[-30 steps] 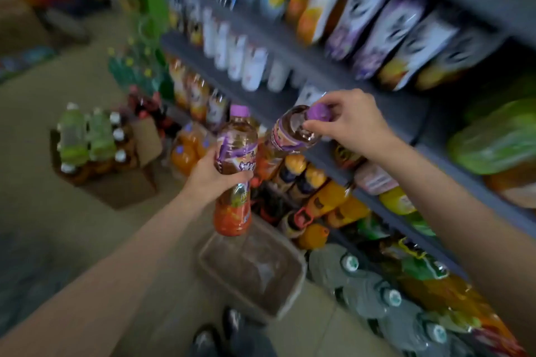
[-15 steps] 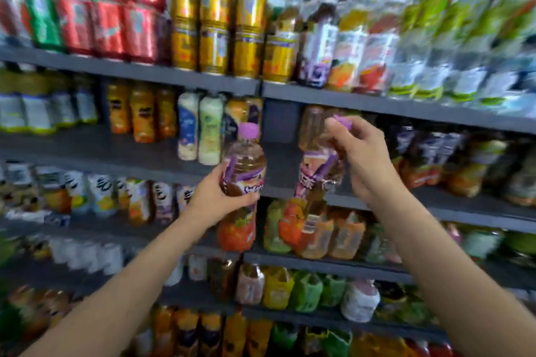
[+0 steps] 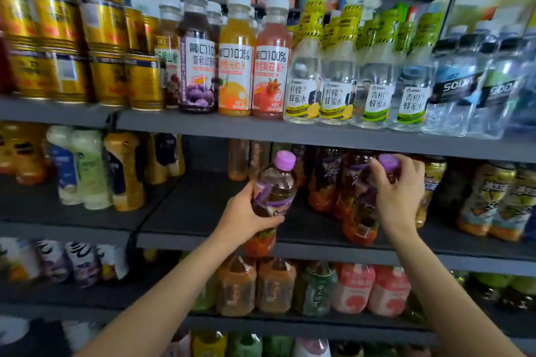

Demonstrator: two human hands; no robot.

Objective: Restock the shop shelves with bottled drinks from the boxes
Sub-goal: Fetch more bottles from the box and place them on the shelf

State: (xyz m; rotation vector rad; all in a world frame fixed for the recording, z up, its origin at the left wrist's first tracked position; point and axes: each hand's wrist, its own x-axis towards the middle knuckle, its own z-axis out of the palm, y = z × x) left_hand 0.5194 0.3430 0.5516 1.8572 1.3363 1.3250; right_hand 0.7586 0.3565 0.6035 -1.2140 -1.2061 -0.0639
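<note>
- Two purple-capped tea bottles, both at the middle shelf.
- Left bottle: tilted, gripped round the label by the left hand, fingers curled tight on it, base hanging past the shelf's front edge.
- Right bottle: upright near the shelf's front edge, just before a row of like bottles; pinched at the cap by the right hand, fingertips closed on it.
- Upper shelf: gold cans, juice bottles.

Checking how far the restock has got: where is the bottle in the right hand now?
In the head view, the right-hand bottle stands at the middle shelf's front edge, right of centre, among matching purple-capped bottles, the right hand gripping its cap.
</note>
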